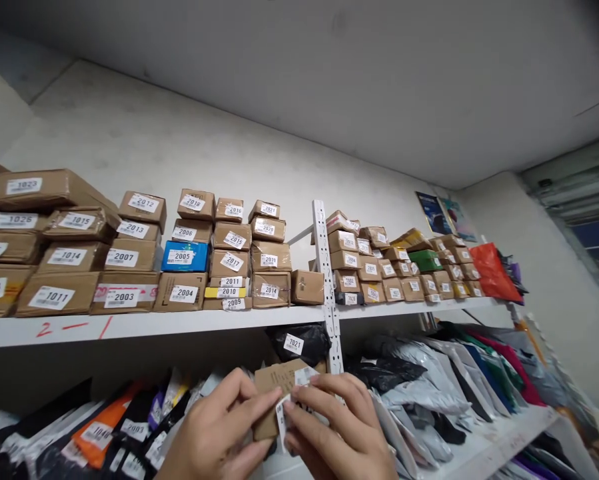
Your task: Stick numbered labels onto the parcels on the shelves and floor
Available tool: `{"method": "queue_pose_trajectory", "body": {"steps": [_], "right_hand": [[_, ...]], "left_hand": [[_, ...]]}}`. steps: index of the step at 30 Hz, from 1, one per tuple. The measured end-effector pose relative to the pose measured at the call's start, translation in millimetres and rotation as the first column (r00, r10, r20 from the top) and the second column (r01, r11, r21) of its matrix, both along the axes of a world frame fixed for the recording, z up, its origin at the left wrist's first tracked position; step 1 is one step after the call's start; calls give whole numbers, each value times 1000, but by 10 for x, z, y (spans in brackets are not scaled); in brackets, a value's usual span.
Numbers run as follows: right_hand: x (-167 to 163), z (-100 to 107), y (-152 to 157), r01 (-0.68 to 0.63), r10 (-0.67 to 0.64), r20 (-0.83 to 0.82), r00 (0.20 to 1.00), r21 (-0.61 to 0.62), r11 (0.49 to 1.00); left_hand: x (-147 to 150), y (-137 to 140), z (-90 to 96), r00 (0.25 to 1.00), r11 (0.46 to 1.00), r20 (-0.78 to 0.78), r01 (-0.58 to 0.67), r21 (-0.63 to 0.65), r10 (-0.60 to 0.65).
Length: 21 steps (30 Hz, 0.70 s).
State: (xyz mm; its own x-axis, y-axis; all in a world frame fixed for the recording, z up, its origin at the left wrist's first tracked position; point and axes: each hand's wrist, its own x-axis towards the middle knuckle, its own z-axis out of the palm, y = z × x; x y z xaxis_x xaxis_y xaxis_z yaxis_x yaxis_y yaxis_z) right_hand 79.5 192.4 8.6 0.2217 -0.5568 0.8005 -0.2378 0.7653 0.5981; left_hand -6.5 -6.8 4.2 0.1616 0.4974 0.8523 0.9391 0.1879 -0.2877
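Note:
A small brown cardboard box (274, 379) is held up in front of the shelves, low in the middle of the view. My left hand (219, 427) grips its left side, the thumb and index finger at its front. Against its right side, my right hand (342, 423) pinches a white label (281, 421) at the box's front edge; whether it is fully stuck down I cannot tell. Another printed label (305, 375) shows on the box's top, partly covered by my right fingers. Just behind the box, a black plastic parcel (299, 343) labelled 7021 hangs near the shelf post.
Numbered cardboard boxes (184, 293) stand stacked on the upper white shelf (169, 325). A perforated metal post (324, 260) divides the rack. Bagged parcels (424, 380) crowd the lower shelf, with an orange one (99, 427) at left. A red bag (494, 270) sits at the far right end.

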Motion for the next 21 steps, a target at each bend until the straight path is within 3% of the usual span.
{"method": "queue_pose_trajectory", "body": {"steps": [5, 12, 15, 18, 21], "right_hand": [[-146, 8, -125, -181, 192, 261, 946, -64, 981], [-185, 9, -34, -356, 390, 592, 705, -179, 917], [-198, 17, 69, -394, 443, 643, 625, -230, 890], [-227, 13, 67, -412, 487, 635, 599, -277, 868], [-233, 22, -2, -463, 508, 627, 590, -253, 849]], "left_hand": [[-8, -26, -19, 995, 998, 82, 54, -12, -52], [44, -114, -1, 948, 995, 303, 100, 11, -98], [20, -156, -18, 931, 998, 361, 55, 21, -59], [11, -178, -17, 931, 1000, 364, 1, 9, -5], [9, -189, -5, 909, 994, 408, -57, -90, 89]]}}
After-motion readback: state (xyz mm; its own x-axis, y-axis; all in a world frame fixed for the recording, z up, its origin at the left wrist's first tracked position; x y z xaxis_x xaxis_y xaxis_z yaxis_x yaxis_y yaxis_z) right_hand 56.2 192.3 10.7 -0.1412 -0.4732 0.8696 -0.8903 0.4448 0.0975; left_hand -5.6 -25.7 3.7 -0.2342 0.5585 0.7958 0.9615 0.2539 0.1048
